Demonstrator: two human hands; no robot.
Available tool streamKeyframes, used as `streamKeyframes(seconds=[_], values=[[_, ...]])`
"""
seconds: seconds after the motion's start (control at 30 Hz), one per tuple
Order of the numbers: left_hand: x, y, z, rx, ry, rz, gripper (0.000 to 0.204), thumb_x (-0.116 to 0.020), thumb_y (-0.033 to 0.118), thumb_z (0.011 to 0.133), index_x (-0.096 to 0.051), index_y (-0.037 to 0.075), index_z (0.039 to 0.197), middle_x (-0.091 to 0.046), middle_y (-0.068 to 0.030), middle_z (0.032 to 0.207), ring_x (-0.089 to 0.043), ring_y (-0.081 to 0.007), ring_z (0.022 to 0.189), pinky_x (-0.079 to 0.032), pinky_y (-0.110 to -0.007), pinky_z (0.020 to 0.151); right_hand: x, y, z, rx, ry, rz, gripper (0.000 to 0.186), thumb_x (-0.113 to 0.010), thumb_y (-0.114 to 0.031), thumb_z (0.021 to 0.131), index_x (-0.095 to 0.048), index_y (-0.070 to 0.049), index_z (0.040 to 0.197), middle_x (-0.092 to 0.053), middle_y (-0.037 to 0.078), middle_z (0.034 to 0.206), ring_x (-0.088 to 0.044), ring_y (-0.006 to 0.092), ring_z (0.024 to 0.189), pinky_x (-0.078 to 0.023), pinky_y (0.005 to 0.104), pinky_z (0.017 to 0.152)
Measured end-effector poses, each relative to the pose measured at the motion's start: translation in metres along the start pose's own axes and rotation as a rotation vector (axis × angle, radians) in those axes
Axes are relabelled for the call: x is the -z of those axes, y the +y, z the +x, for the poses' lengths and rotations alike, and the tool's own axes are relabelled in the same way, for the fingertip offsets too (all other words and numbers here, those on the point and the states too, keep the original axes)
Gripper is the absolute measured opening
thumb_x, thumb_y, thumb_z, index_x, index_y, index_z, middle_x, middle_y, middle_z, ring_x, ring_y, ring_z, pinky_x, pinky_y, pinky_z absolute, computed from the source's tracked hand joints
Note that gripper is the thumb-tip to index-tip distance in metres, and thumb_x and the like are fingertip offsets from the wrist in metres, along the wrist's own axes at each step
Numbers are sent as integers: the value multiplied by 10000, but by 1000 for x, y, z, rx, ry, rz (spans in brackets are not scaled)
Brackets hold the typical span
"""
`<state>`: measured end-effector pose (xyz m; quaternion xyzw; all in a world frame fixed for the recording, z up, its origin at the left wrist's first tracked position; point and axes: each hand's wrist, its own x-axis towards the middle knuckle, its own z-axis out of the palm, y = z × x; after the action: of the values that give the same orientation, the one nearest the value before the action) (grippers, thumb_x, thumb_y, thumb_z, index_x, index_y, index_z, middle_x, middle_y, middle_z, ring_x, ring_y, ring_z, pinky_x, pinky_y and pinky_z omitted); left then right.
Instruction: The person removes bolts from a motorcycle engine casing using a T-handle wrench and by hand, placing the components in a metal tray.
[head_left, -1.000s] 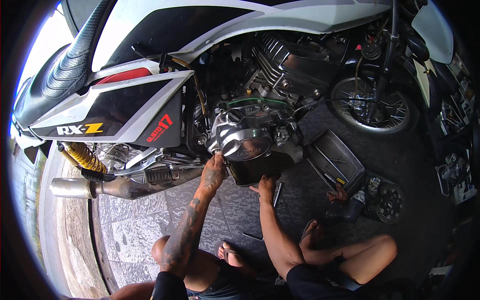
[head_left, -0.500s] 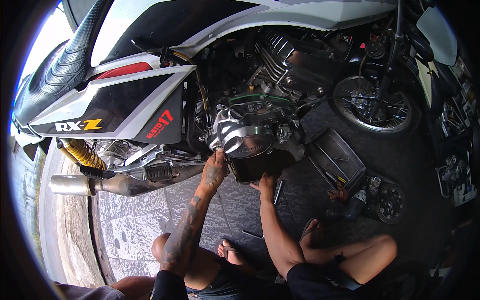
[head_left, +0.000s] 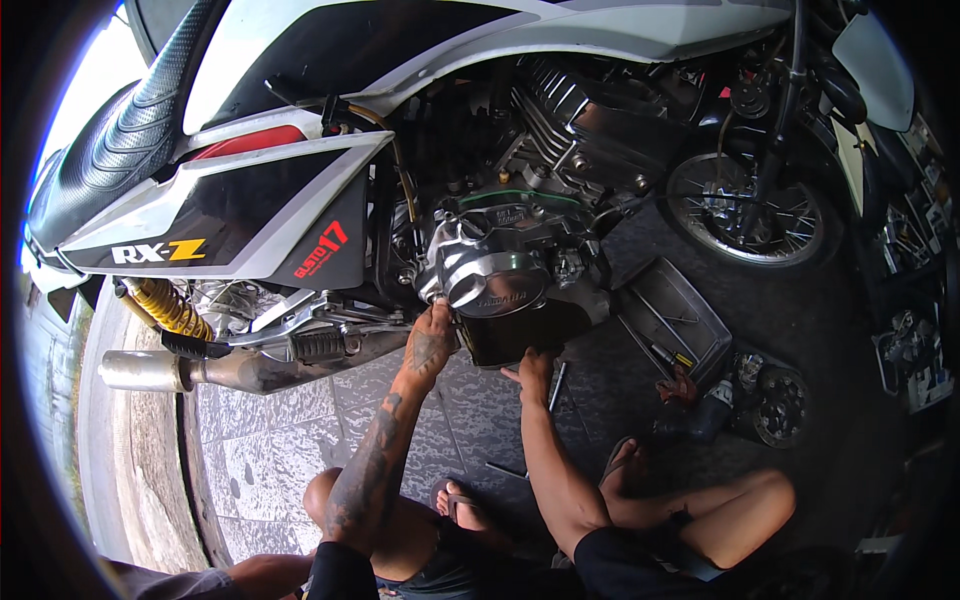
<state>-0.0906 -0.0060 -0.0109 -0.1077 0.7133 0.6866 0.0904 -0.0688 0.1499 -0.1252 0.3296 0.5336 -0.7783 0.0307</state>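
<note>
A polished engine side cover [head_left: 490, 270] sits on the motorcycle's engine. My left hand [head_left: 428, 345] is closed at the cover's lower left edge, thumb up against the metal; whatever its fingers pinch is hidden. Below the cover is a dark, shallow drain pan [head_left: 520, 338]. My right hand [head_left: 535, 372] grips the pan's near rim, with one finger sticking out to the left. Behind that hand a metal rod-like tool [head_left: 558, 385] lies on the floor.
A grey tray [head_left: 690, 310] with several tools stands at the right, beside a dark bottle [head_left: 708, 412] and a round dirty part [head_left: 778, 405]. The exhaust pipe [head_left: 260, 368] runs left. Another metal rod [head_left: 507, 469] lies near my foot. A person's limb [head_left: 270, 573] shows at lower left.
Both my hands keep their places at the cover and the pan. The other person's limb at the lower left has shifted slightly.
</note>
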Motion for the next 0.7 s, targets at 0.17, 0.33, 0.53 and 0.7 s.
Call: streamKeyframes(seconds=[0.17,0.33,0.53,0.7], values=[[5,-14,7,-172,20,122,370,-362,453,951,-441,130,787,-329,66,570,-324,-60,461,-269,-234,442,-3,-2,-7,33,6,-14,518,-352,-68,912,-139,21,1377,-327,232,1331,-496,367,1097,-598,447,692],[8,-24,15,-181,20,152,377,-354,453,954,-445,127,787,-340,67,571,-328,-55,467,-270,-224,448,-1,6,-1,68,-18,-2,510,-358,-67,902,-160,39,1360,-358,274,1301,-508,404,1071,-583,488,711],[1,1,-1,-51,77,309,513,-275,395,965,-542,-39,906,-564,-194,739,-550,-312,682,-424,-390,658,-2,2,-3,41,0,-8,481,-358,-73,905,-203,55,1341,-379,267,1283,-521,388,1059,-593,461,698],[5,-1,0,-86,87,327,531,-285,424,959,-548,-35,909,-562,-180,729,-548,-281,666,-424,-374,643,-4,5,-2,46,1,-7,459,-353,-75,903,-238,63,1325,-386,260,1274,-531,376,1039,-596,449,691]])
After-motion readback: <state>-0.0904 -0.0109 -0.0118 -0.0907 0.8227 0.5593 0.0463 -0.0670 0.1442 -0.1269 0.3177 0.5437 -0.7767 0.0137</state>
